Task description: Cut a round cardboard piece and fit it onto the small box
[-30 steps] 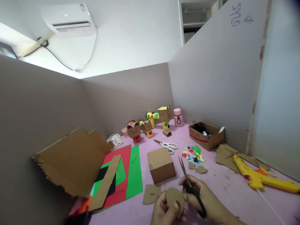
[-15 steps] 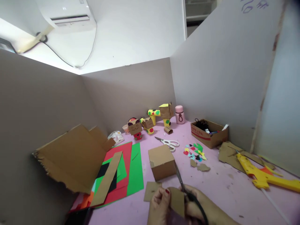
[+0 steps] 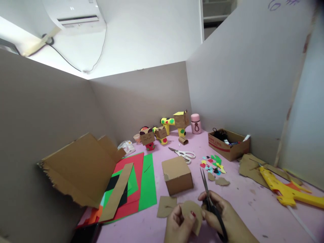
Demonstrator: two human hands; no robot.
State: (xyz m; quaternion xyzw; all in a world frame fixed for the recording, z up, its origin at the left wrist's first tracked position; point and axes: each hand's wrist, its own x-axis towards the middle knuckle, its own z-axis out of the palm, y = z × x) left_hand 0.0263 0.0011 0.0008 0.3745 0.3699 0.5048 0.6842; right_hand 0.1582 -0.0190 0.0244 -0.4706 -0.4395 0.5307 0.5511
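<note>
My left hand (image 3: 179, 225) pinches a small cardboard piece (image 3: 191, 210) with a rounded upper edge, thumb across its face. Black-handled scissors (image 3: 210, 205) are in my right hand (image 3: 221, 216), blades pointing up and away, a little parted, with no cardboard between them. The right fingertips come up to the piece's right edge. Behind my left hand a square cardboard scrap (image 3: 167, 206) lies flat on the pink table (image 3: 141, 227). A closed cardboard box (image 3: 178, 175) sits just beyond the hands.
White-handled scissors (image 3: 186, 155), colored paper cutouts (image 3: 211, 164) and a yellow glue gun (image 3: 283, 189) lie around. Further back stand decorated cardboard figures (image 3: 147, 138), a pink bottle (image 3: 195, 124) and an open box (image 3: 227, 148) of supplies. Large cardboard (image 3: 76, 172) leans over colored sheets (image 3: 148, 189) at left.
The scissors have come away from the cardboard piece and now point upright to its right. The piece has been turned in my left hand, showing its rounded edge.
</note>
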